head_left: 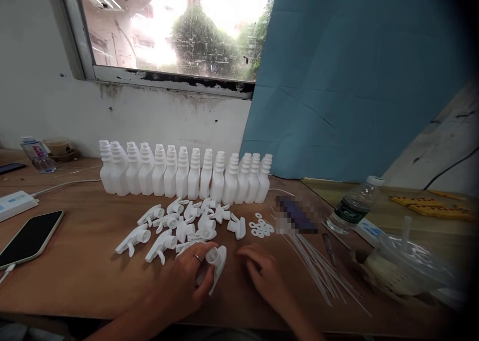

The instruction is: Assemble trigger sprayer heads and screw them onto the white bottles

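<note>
Fourteen white bottles (194, 181) stand in a row near the back edge of the tabletop (93, 276), by the wall (179, 116). Close to the front edge, the left hand (189, 276) grips a white spray head (220, 263) between thumb and fingers; loose spray heads (161, 245) lie between it and the bottles. The right hand (264, 268) is just beside, fingers half bent, thumb apart, near white rings (266, 228) and thin tubes (311, 263) slanting toward the front right corner.

Wht wall (179, 116) has brt window (209, 36), blue cloth (337, 76) R
</note>
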### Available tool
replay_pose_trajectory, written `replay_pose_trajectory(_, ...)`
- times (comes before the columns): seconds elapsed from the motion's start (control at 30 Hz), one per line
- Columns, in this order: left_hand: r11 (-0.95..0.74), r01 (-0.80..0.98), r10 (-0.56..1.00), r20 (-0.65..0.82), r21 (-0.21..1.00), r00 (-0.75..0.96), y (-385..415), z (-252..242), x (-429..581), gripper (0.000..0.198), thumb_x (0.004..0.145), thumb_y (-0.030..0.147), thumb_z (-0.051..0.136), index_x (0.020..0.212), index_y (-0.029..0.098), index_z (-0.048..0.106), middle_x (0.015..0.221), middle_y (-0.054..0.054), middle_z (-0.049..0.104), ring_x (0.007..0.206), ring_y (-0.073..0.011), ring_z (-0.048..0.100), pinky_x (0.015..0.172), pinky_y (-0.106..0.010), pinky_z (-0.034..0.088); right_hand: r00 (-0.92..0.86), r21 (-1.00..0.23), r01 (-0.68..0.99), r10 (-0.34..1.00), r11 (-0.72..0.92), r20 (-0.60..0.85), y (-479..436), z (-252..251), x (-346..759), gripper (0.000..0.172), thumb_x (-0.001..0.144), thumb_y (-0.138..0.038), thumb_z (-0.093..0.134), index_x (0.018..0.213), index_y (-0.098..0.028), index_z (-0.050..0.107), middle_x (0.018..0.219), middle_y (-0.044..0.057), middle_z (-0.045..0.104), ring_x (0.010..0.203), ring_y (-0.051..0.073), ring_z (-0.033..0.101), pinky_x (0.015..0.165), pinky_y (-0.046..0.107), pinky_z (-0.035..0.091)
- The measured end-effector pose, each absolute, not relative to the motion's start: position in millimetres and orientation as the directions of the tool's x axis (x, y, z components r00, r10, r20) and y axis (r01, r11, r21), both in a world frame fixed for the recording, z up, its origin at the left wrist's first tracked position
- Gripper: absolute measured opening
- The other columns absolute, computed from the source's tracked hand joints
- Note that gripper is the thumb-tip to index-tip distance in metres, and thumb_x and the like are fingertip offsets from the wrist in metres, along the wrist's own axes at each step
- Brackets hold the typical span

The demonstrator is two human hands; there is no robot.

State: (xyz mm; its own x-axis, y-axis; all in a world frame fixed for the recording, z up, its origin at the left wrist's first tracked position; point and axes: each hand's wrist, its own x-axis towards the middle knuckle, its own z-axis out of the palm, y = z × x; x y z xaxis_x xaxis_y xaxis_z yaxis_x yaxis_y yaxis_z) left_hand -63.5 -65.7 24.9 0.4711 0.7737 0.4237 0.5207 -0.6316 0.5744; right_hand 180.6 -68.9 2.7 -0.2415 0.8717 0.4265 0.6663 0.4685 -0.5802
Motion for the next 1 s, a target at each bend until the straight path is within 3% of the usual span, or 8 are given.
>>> replay_pose_trajectory(0.07,-0.704,0.530,0.710,0.457,0.472,0.536,-65,25,-62,0.039,0.090,0.020,0.049,0.129,0.023,0.051,0.116,-0.008,0.063,0.107,-0.0243,0.060,0.096,-0.040,0.051,-0.157,-0.385,0.834,0.839,0.395,0.520,-61,-4,201,0.033,0.085,-0.006,0.040,0.097,-0.019,0.068,0.101,0.009,0.068,0.097,0.025,0.061,0.087,0.044,0.050)
replay_pose_trajectory(0.17,-0.766,0.524,0.642,0.443,0.371,0.625,-65,26,-60,0.045,0.088,0.015,0.049,0.133,0.020,0.050,0.109,-0.009,0.063,0.105,-0.0263,0.058,0.095,-0.045,0.051,-0.127,-0.099,0.970,0.812,0.221,0.569,-53,-17,223,0.039,0.088,-0.011,0.040,0.119,-0.020,0.062,0.132,0.014,0.057,0.118,0.033,0.050,0.091,0.055,0.045)
replay_pose_trajectory(0.3,-0.800,0.492,0.599,0.425,0.344,0.678,-64,25,-58,0.055,0.089,0.011,0.045,0.143,0.020,0.038,0.108,-0.009,0.063,0.099,-0.0242,0.058,0.089,-0.043,0.052,-0.137,0.079,0.990,0.849,0.113,0.511,-49,-35,230,0.046,0.094,-0.013,0.035,0.133,-0.024,0.054,0.148,0.014,0.041,0.131,0.039,0.038,0.090,0.062,0.042)
replay_pose_trajectory(0.4,-0.792,0.486,0.609,0.425,0.369,0.670,-63,22,-58,0.052,0.093,0.013,0.041,0.144,0.021,0.034,0.110,-0.009,0.063,0.101,-0.0237,0.058,0.089,-0.041,0.051,-0.147,0.070,0.989,0.839,0.129,0.524,-49,-37,227,0.042,0.093,-0.010,0.035,0.122,-0.023,0.062,0.145,0.013,0.046,0.131,0.037,0.038,0.093,0.060,0.040)
replay_pose_trajectory(0.57,-0.728,0.489,0.674,0.369,0.480,0.641,-65,21,-59,0.039,0.096,0.018,0.040,0.135,0.022,0.040,0.111,-0.007,0.063,0.100,-0.0218,0.061,0.088,-0.037,0.052,-0.197,-0.022,0.969,0.818,0.248,0.541,-51,-22,224,0.030,0.097,-0.018,0.038,0.100,-0.024,0.068,0.133,0.008,0.059,0.120,0.032,0.047,0.090,0.051,0.040)
replay_pose_trajectory(0.77,-0.729,0.491,0.671,0.355,0.477,0.651,-66,22,-59,0.039,0.093,0.023,0.051,0.131,0.026,0.043,0.121,-0.006,0.062,0.109,-0.0230,0.059,0.094,-0.039,0.051,-0.225,-0.146,0.933,0.849,0.329,0.478,-50,-11,223,0.028,0.098,-0.019,0.039,0.092,-0.022,0.066,0.095,0.006,0.071,0.095,0.024,0.058,0.081,0.040,0.039)
replay_pose_trajectory(0.9,-0.746,0.507,0.660,0.376,0.432,0.650,-65,15,-58,0.042,0.092,0.019,0.052,0.133,0.027,0.044,0.122,-0.005,0.062,0.107,-0.0224,0.061,0.091,-0.037,0.053,-0.186,-0.168,0.925,0.792,0.340,0.582,-48,-10,224,0.028,0.096,-0.015,0.038,0.090,-0.021,0.064,0.088,0.005,0.068,0.086,0.023,0.060,0.077,0.038,0.040)
replay_pose_trajectory(1.0,-0.749,0.509,0.659,0.392,0.424,0.642,-63,10,-58,0.043,0.094,0.018,0.049,0.135,0.028,0.042,0.120,-0.005,0.063,0.104,-0.0217,0.063,0.089,-0.037,0.053,-0.125,-0.277,0.864,0.712,0.420,0.691,-53,-5,218,0.022,0.097,-0.017,0.042,0.093,-0.021,0.063,0.090,0.005,0.067,0.086,0.022,0.062,0.080,0.037,0.045)
